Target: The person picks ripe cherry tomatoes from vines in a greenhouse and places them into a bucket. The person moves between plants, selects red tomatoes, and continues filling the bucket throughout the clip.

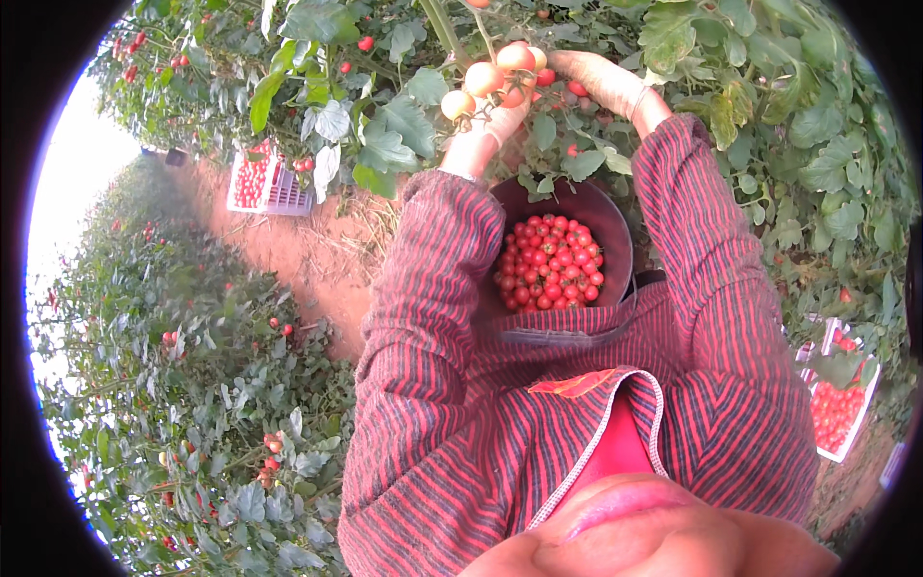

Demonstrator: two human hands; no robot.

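Note:
At the top middle, my left hand (pixel 492 128) reaches up from below, partly behind a cluster of pale orange tomatoes (pixel 484 78) on the vine; its fingertips are hidden. To the right of that cluster my right hand (pixel 598 79) reaches in among the leaves, near a few red tomatoes (pixel 577 88); its fingertips are out of sight too. Below both hands, against the body, a dark bucket (pixel 613 216) holds many small red tomatoes (pixel 548 263), some with green stems on.
Tomato plants (pixel 195 404) line the left side, and more foliage (pixel 829 144) fills the upper right. On the reddish soil path (pixel 317 267) a white crate (pixel 288 198) holds tomatoes. Another white crate (pixel 859 425) of tomatoes stands at the far right.

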